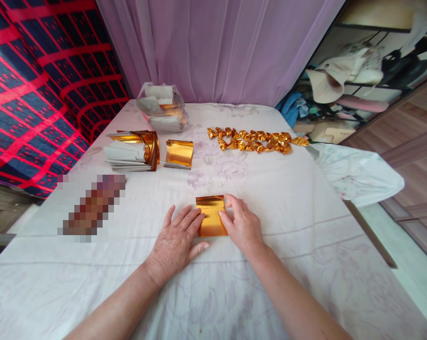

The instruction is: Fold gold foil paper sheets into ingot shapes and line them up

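Gold foil paper, one small sheet, lies flat on the white flowered bedsheet, near the bed's near edge and about midway across it. The left hand presses flat beside the sheet's left edge, fingers spread and fingertips touching the foil. The right hand rests on the sheet's right side, its fingers curled over that edge and pinching it lightly.

This looks like the opening fold of a fresh sheet: it seems to be steadied and squared before a crease. A next move would call for lifting one edge cleanly, matching it to the opposite edge, and holding the slippery foil from sliding on the cloth.

Toward the far left corner sit a stack of foil sheets, a smaller curled gold stack and a clear bag of paper. A row of folded gold pieces lies along the far right edge.
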Action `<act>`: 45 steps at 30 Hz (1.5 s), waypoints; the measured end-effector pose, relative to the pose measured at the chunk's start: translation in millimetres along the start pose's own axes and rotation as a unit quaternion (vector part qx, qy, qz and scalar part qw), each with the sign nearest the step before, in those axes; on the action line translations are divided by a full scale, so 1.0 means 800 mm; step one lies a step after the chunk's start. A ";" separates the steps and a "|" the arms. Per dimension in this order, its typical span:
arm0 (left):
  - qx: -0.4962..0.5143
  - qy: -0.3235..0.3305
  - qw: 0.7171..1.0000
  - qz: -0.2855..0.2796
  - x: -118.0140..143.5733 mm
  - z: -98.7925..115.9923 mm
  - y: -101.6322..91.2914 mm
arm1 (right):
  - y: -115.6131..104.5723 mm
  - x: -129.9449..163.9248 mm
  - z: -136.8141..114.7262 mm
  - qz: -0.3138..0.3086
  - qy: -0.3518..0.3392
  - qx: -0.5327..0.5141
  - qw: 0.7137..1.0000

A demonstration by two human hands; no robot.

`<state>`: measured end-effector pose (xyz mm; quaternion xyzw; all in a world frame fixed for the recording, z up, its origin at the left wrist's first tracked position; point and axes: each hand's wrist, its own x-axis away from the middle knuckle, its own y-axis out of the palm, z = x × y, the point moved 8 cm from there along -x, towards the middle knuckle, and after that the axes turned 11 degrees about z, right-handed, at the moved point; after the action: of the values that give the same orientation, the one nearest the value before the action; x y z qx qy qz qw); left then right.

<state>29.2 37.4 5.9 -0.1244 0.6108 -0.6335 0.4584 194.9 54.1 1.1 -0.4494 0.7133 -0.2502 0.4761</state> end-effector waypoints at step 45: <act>-0.006 -0.013 0.999 0.031 -0.008 -0.007 -0.003 | -0.010 0.019 -0.039 0.023 -0.256 -0.121 0.959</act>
<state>27.7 44.9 9.1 -0.1166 0.6125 -0.6135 0.4847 168.2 34.7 13.6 -0.5361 0.6030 -0.0277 0.5901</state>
